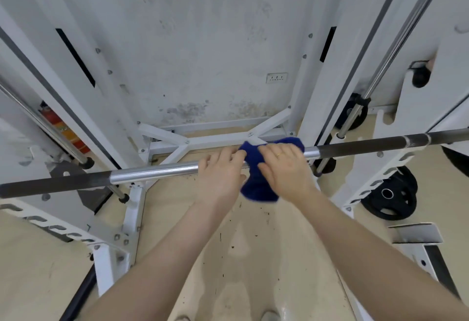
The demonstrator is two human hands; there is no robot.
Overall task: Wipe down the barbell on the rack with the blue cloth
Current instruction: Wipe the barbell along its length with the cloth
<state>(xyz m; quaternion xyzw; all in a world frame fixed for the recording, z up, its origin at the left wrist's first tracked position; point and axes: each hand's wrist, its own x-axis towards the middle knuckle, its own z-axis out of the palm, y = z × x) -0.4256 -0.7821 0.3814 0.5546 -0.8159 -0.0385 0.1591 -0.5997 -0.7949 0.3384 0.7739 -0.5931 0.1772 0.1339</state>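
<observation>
The barbell (157, 171) runs across the view from lower left to upper right, shiny in its middle and dark and knurled toward both ends. A dark blue cloth (256, 186) is draped over its shiny middle, hanging down in front and bunched behind. My right hand (284, 168) lies on top of the cloth and presses it onto the bar. Just left of the cloth, my left hand (223, 173) wraps over the bare bar, its fingertips touching the cloth's edge.
White rack uprights (327, 92) stand on both sides, with a white cross-brace (203, 140) on the floor behind the bar. Black weight plates (390, 193) lean at the right. A chrome bar (396, 49) slants at the upper right. A wall stands beyond; beige floor lies below.
</observation>
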